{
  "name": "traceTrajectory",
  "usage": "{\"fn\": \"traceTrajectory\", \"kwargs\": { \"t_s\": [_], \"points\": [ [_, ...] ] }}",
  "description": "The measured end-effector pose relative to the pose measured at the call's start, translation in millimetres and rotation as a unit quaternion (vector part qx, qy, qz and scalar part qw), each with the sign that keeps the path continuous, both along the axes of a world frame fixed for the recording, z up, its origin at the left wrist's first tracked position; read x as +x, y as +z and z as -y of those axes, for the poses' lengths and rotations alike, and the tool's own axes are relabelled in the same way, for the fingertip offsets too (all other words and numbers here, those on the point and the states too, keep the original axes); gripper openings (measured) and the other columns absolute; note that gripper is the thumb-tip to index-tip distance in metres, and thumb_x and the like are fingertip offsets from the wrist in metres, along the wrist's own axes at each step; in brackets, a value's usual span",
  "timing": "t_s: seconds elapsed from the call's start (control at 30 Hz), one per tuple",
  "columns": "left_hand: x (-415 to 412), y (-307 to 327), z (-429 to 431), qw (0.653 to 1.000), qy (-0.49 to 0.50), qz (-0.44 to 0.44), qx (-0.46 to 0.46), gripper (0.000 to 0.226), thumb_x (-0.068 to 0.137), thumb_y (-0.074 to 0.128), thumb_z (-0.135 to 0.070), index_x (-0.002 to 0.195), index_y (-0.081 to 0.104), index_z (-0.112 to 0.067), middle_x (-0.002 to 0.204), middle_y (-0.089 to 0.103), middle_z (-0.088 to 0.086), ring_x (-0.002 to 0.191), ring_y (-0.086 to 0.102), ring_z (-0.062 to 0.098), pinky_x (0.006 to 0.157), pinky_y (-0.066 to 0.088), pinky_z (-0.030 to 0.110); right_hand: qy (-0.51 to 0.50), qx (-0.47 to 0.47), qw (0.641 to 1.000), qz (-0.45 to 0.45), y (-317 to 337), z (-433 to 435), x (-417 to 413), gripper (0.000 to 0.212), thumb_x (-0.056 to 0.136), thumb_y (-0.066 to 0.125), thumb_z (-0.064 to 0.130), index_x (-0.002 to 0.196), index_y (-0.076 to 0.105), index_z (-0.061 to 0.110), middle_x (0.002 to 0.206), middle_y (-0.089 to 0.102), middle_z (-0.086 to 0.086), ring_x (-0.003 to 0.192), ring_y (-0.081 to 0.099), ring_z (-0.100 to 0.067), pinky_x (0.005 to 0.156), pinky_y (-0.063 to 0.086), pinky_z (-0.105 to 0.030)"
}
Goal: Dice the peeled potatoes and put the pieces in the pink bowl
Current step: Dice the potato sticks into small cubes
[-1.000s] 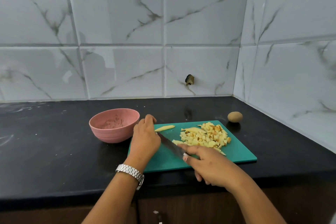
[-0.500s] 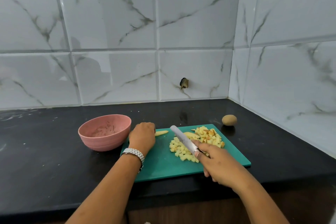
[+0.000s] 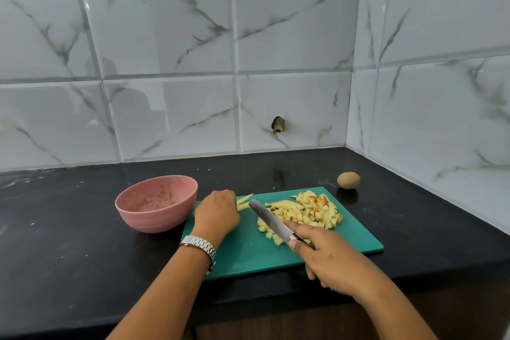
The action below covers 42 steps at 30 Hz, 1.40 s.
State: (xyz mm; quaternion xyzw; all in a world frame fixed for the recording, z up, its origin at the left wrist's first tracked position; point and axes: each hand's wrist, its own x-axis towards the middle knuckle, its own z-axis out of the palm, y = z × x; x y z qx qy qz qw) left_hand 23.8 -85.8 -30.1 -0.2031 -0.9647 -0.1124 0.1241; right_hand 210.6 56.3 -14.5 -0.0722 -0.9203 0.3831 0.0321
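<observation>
Potato strips (image 3: 244,202) are held under the curled left hand (image 3: 216,215) on a green board (image 3: 248,255); a knife (image 3: 271,221) is gripped by the right hand (image 3: 329,259).

White marble-look tiles (image 3: 176,25) with grey veins cover the back wall and meet a tiled side wall (image 3: 441,96) in a corner at the right of the frame. A small dark spot (image 3: 278,125) marks one tile near the centre. Below lies a black surface (image 3: 55,229), with a brown wooden front (image 3: 276,326) under its edge, bottom centre.
</observation>
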Motion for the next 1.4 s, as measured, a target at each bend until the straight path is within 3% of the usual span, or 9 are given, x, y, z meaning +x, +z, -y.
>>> {"fn": "traceTrajectory", "kwargs": {
  "t_s": [0.33, 0.53, 0.7, 0.77, 0.83, 0.9, 1.0, 1.2, 1.4],
  "points": [
    [11.6, -0.3, 0.8, 0.999, 0.013, -0.013, 0.047, 0.014, 0.092, 0.054, -0.013, 0.106, 0.054, -0.015, 0.106, 0.059, 0.006, 0.089, 0.056, 0.022, 0.065, 0.041, 0.031, 0.009, -0.003, 0.998, 0.058, 1.0, 0.4, -4.5, 0.045, 0.106, 0.039, 0.034, 0.15, 0.032, 0.043, 0.071, 0.053, 0.007, 0.051, 0.047, -0.002, 0.045, 0.038, -0.013],
    [15.1, 4.3, 4.6, 0.998, 0.018, 0.02, 0.052, 0.017, 0.093, 0.051, -0.012, 0.109, 0.055, -0.015, 0.113, 0.058, 0.006, 0.095, 0.056, 0.022, 0.07, 0.043, 0.031, -0.023, 0.008, 0.999, 0.031, 1.5, -1.2, -7.0, 0.048, 0.106, 0.038, 0.034, 0.153, 0.028, 0.04, 0.077, 0.052, 0.011, 0.055, 0.049, -0.003, 0.043, 0.036, -0.011],
    [25.1, 3.3, 16.9, 0.999, 0.022, 0.032, 0.013, 0.023, 0.093, 0.046, -0.016, 0.113, 0.058, -0.017, 0.118, 0.059, 0.004, 0.108, 0.056, 0.022, 0.083, 0.047, 0.032, -0.027, 0.02, 0.999, 0.005, -1.5, 3.3, -7.2, 0.048, 0.106, 0.039, 0.035, 0.152, 0.029, 0.04, 0.078, 0.046, 0.016, 0.057, 0.048, -0.002, 0.046, 0.034, -0.01],
    [34.7, 3.0, 21.7, 0.999, 0.027, 0.039, 0.005, 0.024, 0.093, 0.047, -0.02, 0.114, 0.058, -0.018, 0.12, 0.058, 0.003, 0.109, 0.056, 0.021, 0.086, 0.047, 0.032, -0.02, 0.036, 0.999, -0.006, -2.3, 8.0, -6.7, 0.048, 0.105, 0.041, 0.036, 0.152, 0.029, 0.043, 0.087, 0.049, 0.02, 0.07, 0.051, 0.0, 0.057, 0.039, -0.011],
    [45.3, 2.0, 26.6, 0.998, 0.029, 0.053, 0.008, 0.023, 0.092, 0.048, -0.021, 0.113, 0.058, -0.02, 0.119, 0.058, 0.002, 0.109, 0.056, 0.022, 0.09, 0.048, 0.034, -0.01, 0.081, 0.996, -0.025, -3.5, 13.5, -6.2, 0.051, 0.103, 0.046, 0.037, 0.151, 0.028, 0.046, 0.124, 0.056, 0.021, 0.106, 0.055, -0.001, 0.086, 0.048, -0.019],
    [54.2, 0.4, 30.8, 0.997, 0.023, 0.076, 0.023, 0.022, 0.09, 0.049, -0.02, 0.109, 0.06, -0.02, 0.117, 0.059, 0.001, 0.108, 0.055, 0.021, 0.092, 0.048, 0.036, -0.002, 0.134, 0.99, -0.029, -4.9, 21.2, -4.9, 0.055, 0.102, 0.049, 0.039, 0.151, 0.025, 0.048, 0.147, 0.045, 0.018, 0.129, 0.046, -0.007, 0.104, 0.042, -0.028],
    [65.5, -0.3, 31.1, 0.993, 0.015, 0.101, 0.067, 0.019, 0.088, 0.051, -0.019, 0.103, 0.062, -0.025, 0.114, 0.06, -0.002, 0.107, 0.054, 0.018, 0.091, 0.047, 0.034, 0.004, 0.203, 0.979, -0.029, -8.2, 31.6, -2.6, 0.057, 0.102, 0.046, 0.041, 0.151, 0.018, 0.051, 0.145, 0.048, 0.016, 0.126, 0.048, -0.011, 0.101, 0.045, -0.031],
    [82.2, -9.2, 18.1, 0.991, 0.02, 0.044, 0.127, 0.02, 0.094, 0.05, -0.03, 0.11, 0.061, -0.035, 0.114, 0.058, -0.008, 0.11, 0.049, 0.016, 0.091, 0.045, 0.036, -0.011, 0.272, 0.961, -0.046, -12.8, 32.2, 2.2, 0.056, 0.104, 0.041, 0.042, 0.151, 0.013, 0.052, 0.133, 0.056, 0.012, 0.106, 0.054, -0.01, 0.084, 0.048, -0.028],
    [84.4, -19.6, 17.4, 0.984, 0.029, 0.012, 0.173, 0.019, 0.095, 0.051, -0.031, 0.108, 0.062, -0.037, 0.109, 0.06, -0.01, 0.105, 0.048, 0.015, 0.086, 0.044, 0.034, -0.01, 0.279, 0.959, -0.046, -18.3, 29.3, 2.4, 0.056, 0.104, 0.04, 0.041, 0.151, 0.012, 0.052, 0.129, 0.058, 0.011, 0.104, 0.056, -0.011, 0.086, 0.051, -0.031]
  ]
}}
